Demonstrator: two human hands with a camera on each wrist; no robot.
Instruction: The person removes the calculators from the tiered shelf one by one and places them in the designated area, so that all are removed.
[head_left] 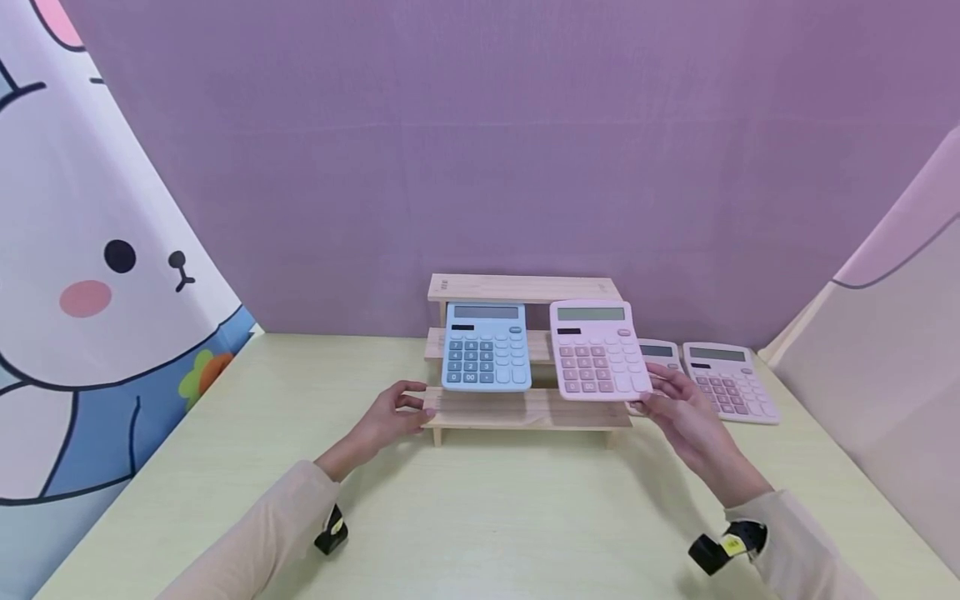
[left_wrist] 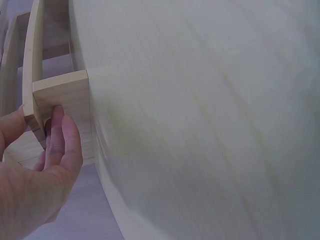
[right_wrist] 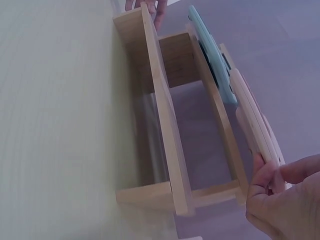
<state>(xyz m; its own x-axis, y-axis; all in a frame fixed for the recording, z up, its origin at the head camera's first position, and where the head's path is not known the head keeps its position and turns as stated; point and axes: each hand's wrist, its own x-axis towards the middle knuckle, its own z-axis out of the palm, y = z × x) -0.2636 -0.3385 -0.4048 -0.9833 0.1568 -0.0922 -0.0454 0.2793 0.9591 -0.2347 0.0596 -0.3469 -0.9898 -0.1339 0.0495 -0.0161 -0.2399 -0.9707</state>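
A three-tier wooden step rack [head_left: 525,410] stands on the table. My left hand [head_left: 392,417] grips the left end of its lowest step; the left wrist view shows the thumb on one face of the board [left_wrist: 31,75] and the fingers behind it. A blue calculator [head_left: 486,346] leans on the middle tier at the left. To its right, my right hand [head_left: 690,421] pinches a pink calculator [head_left: 600,354] by its lower right corner. In the right wrist view the pink calculator [right_wrist: 257,122] is seen edge-on beside the blue one [right_wrist: 212,55], its screen end partly hidden.
Two more pink calculators lie on the table right of the rack; one [head_left: 731,379] shows mostly, the other [head_left: 660,350] is partly covered by the held calculator and my hand. A purple backdrop [head_left: 495,167] rises behind, with printed cloth [head_left: 150,350] at the left.
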